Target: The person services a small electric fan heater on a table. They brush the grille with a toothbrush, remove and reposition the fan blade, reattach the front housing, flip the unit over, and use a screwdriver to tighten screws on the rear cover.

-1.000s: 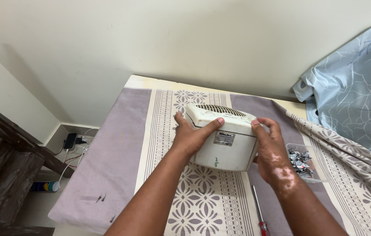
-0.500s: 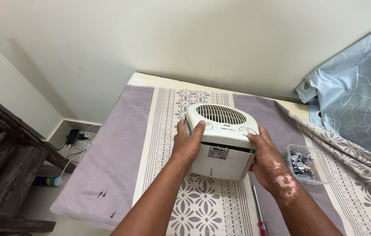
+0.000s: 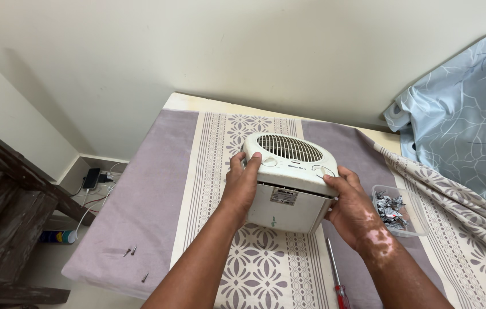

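A white fan heater with a round grille on top stands on the patterned cloth of the table, tipped a little away from me. My left hand grips its left side, thumb on the top edge. My right hand clasps its right side near a dial. A red-handled screwdriver lies on the cloth just below the heater, between my forearms.
A clear plastic tub of small metal parts sits right of the heater. Loose screws lie near the cloth's left edge. Blue bedding is bunched at the right. A dark wooden frame and a charger with cables are on the floor at left.
Both hands have turned the heater so that its grille faces more upward and its front panel faces me; my hands slid down onto its sides.
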The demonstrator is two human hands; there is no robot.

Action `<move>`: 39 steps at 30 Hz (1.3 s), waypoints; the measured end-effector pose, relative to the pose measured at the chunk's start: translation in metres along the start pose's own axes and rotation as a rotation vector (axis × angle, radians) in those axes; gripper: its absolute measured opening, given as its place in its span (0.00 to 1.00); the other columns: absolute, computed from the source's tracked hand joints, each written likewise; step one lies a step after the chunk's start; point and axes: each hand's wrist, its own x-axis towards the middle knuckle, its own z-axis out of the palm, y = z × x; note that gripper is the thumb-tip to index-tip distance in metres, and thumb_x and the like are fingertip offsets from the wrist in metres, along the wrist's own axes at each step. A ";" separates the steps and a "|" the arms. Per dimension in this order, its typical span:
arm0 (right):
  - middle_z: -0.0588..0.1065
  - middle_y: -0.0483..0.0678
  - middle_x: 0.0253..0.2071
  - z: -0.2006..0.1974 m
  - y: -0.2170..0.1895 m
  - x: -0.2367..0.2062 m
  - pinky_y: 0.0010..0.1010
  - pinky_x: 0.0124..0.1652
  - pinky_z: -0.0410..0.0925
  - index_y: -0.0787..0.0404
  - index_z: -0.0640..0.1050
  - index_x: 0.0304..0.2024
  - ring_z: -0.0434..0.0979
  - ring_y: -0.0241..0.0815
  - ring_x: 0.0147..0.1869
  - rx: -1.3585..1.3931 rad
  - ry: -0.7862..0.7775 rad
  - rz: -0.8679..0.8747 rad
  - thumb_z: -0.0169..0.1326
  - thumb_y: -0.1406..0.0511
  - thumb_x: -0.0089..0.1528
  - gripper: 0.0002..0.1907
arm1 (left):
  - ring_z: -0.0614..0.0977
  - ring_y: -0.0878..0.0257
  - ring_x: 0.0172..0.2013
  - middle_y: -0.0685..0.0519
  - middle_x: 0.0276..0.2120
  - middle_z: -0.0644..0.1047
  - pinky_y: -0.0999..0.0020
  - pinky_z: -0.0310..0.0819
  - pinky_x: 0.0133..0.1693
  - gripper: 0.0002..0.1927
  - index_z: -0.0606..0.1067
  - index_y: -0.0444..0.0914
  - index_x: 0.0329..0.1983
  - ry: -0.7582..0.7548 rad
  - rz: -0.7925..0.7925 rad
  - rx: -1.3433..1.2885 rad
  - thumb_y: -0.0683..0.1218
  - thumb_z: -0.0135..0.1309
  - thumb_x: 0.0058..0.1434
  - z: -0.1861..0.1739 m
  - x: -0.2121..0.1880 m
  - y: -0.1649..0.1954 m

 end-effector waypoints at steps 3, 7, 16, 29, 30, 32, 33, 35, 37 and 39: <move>0.67 0.58 0.63 0.002 -0.005 0.000 0.59 0.61 0.63 0.54 0.59 0.69 0.68 0.54 0.67 -0.020 0.011 -0.008 0.49 0.58 0.62 0.33 | 0.72 0.45 0.62 0.42 0.64 0.61 0.49 0.75 0.56 0.39 0.50 0.51 0.74 0.011 0.001 0.031 0.66 0.40 0.62 0.001 -0.003 0.005; 0.66 0.57 0.64 0.003 -0.006 -0.003 0.62 0.60 0.63 0.55 0.59 0.69 0.68 0.55 0.65 -0.017 0.003 -0.020 0.49 0.58 0.62 0.33 | 0.72 0.45 0.62 0.42 0.64 0.61 0.48 0.75 0.56 0.37 0.51 0.51 0.73 0.019 -0.021 0.037 0.65 0.41 0.62 0.001 -0.007 0.009; 0.63 0.57 0.67 0.002 -0.002 -0.003 0.65 0.64 0.59 0.53 0.51 0.73 0.66 0.55 0.68 -0.012 0.029 -0.014 0.50 0.56 0.62 0.40 | 0.73 0.47 0.60 0.40 0.63 0.63 0.49 0.76 0.54 0.34 0.53 0.50 0.69 -0.009 0.023 -0.041 0.62 0.43 0.62 0.001 -0.008 0.007; 0.71 0.55 0.56 -0.014 0.009 0.005 0.55 0.58 0.65 0.58 0.66 0.62 0.73 0.53 0.58 -0.026 0.001 -0.026 0.51 0.58 0.61 0.28 | 0.69 0.48 0.63 0.41 0.65 0.59 0.47 0.74 0.56 0.36 0.47 0.51 0.71 -0.003 -0.047 -0.024 0.65 0.40 0.63 0.007 -0.009 0.005; 0.71 0.55 0.56 -0.014 0.008 0.006 0.55 0.58 0.65 0.58 0.66 0.62 0.72 0.53 0.58 -0.021 -0.002 -0.039 0.52 0.58 0.60 0.28 | 0.69 0.47 0.63 0.41 0.66 0.59 0.47 0.74 0.56 0.36 0.47 0.50 0.71 -0.008 -0.037 -0.032 0.65 0.40 0.64 0.006 -0.008 0.005; 0.71 0.55 0.56 -0.015 0.006 0.007 0.56 0.57 0.65 0.58 0.65 0.61 0.72 0.52 0.57 -0.011 -0.009 -0.066 0.52 0.59 0.60 0.27 | 0.69 0.47 0.63 0.41 0.66 0.59 0.47 0.75 0.56 0.36 0.47 0.50 0.71 -0.020 -0.019 -0.050 0.64 0.40 0.64 0.006 -0.008 0.005; 0.71 0.55 0.56 -0.015 0.007 0.007 0.56 0.57 0.65 0.57 0.65 0.60 0.72 0.52 0.57 -0.006 -0.008 -0.068 0.52 0.59 0.60 0.27 | 0.70 0.47 0.63 0.41 0.66 0.59 0.46 0.75 0.55 0.36 0.47 0.49 0.71 -0.027 -0.009 -0.060 0.63 0.40 0.64 0.006 -0.008 0.006; 0.71 0.54 0.55 -0.016 0.008 0.007 0.56 0.56 0.65 0.57 0.65 0.59 0.72 0.51 0.57 0.006 -0.005 -0.071 0.52 0.59 0.60 0.26 | 0.72 0.47 0.61 0.41 0.64 0.62 0.46 0.76 0.54 0.35 0.47 0.50 0.71 -0.055 -0.013 -0.100 0.61 0.40 0.63 0.005 -0.008 0.007; 0.70 0.54 0.55 -0.017 0.010 0.007 0.56 0.56 0.65 0.58 0.65 0.59 0.72 0.52 0.57 0.018 0.002 -0.050 0.52 0.59 0.60 0.26 | 0.74 0.46 0.59 0.40 0.61 0.66 0.45 0.77 0.52 0.35 0.48 0.51 0.71 -0.096 -0.039 -0.161 0.59 0.40 0.62 0.002 -0.009 0.007; 0.70 0.54 0.54 -0.018 0.012 0.006 0.56 0.56 0.66 0.58 0.65 0.59 0.72 0.52 0.57 0.036 0.006 -0.043 0.52 0.59 0.60 0.26 | 0.75 0.47 0.58 0.39 0.60 0.68 0.46 0.77 0.51 0.33 0.50 0.50 0.70 -0.121 0.016 -0.198 0.58 0.42 0.62 0.000 -0.009 0.008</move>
